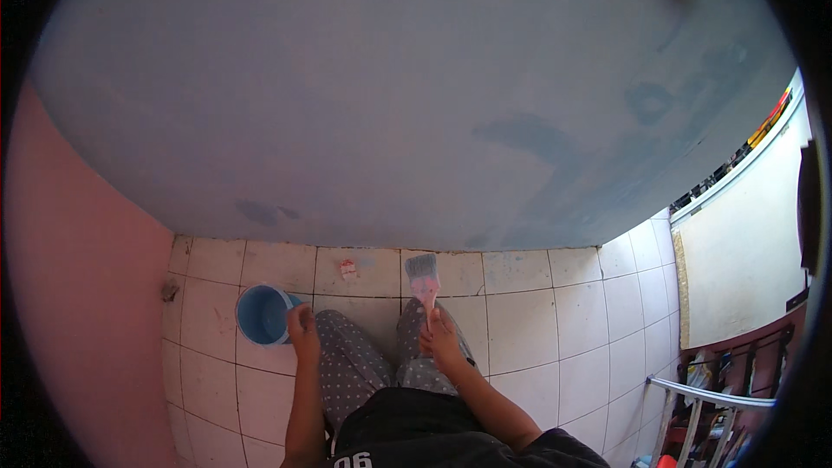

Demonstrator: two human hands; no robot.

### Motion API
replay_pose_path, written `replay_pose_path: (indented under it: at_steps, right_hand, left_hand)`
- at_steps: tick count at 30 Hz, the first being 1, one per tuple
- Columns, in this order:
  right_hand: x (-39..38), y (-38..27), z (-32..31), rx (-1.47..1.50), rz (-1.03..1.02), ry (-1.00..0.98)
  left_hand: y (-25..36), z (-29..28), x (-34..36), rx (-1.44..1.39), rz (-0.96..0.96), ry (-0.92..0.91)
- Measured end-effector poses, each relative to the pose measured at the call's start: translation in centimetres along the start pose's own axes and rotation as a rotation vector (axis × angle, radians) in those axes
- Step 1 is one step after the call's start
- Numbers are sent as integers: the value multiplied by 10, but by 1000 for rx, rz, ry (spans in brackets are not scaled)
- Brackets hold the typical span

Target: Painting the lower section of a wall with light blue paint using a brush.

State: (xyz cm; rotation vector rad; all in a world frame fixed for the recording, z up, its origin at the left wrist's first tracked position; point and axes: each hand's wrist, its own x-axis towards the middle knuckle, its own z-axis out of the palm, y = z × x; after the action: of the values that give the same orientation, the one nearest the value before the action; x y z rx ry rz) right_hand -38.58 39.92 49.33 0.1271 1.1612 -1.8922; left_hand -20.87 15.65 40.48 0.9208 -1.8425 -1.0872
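My right hand [444,340] has its grip clenched around the pale handle of a flat paintbrush [424,282], bristles pointing up and away from me toward the foot of the blue-painted wall [416,104]. The brush hangs over the white tiled floor [537,321], just in front of my knees in their dotted grey trousers [364,355]. My left hand [302,329] rests on the near rim of a small blue paint bucket [263,314] standing on the tiles; I cannot tell whether that grip is closed on the rim or only laid against it. A small red-and-white scrap [347,269] lies on the floor close to the wall, between bucket and brush. To my left rises a pink wall [78,295]; off to the right stands a metal rail [711,394].

I judge the risks to be these: a loaded brush held over bare tiles may drip, and my weight on the bucket's edge could tip it and spill paint across the floor
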Motion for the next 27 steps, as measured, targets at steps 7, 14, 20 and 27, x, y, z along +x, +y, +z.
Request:
replay_pose_path:
  at_steps: [7,14,20,27]
  right_hand:
    - [23,-17,-5,-173,-319,19]
    - [41,-114,23,-457,-726,116]
    - [80,-154,40,-299,-708,106]
    - [56,-133,31,-153,-388,152]
  left_hand:
    - [35,40,1,-165,-81,-303]
    - [87,55,24,-113,-84,-477]
    - [78,57,16,-142,-70,-493]
    - [60,41,5,-233,-164,-456]
